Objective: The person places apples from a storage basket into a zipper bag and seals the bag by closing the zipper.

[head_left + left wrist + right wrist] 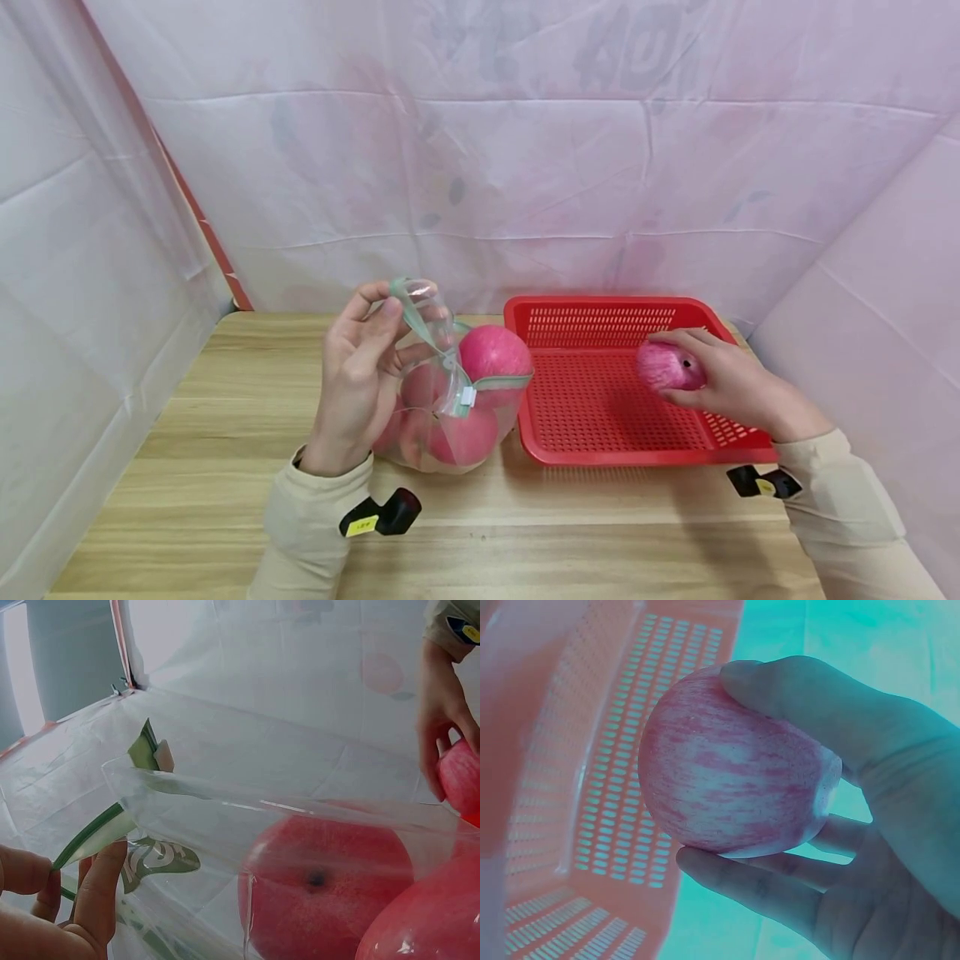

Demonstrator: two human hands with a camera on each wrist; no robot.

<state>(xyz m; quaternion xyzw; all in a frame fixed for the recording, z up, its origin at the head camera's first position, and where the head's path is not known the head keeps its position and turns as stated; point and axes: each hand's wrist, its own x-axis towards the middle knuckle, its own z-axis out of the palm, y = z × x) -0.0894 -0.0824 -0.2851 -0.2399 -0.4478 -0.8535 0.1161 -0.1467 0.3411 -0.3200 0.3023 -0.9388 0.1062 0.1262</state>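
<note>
My left hand point(358, 371) pinches the green zip edge of a clear plastic bag point(427, 454) between thumb and fingers and holds its mouth up. Several red apples fill the bag, one apple point(493, 352) sitting highest, at the opening. In the left wrist view the bag's film and an apple point(322, 885) lie to the right of the fingers. My right hand point(727, 379) grips a single streaked pink-red apple point(663, 367) over the right part of a red plastic basket point(585, 457). The right wrist view shows thumb and fingers around that apple point(735, 765).
The slotted basket stands on a wooden table point(247, 400), just right of the bag. A white slider point(468, 396) sits on the bag's zip. Pale printed cloth sheets point(525, 167) hang behind the table and at both sides.
</note>
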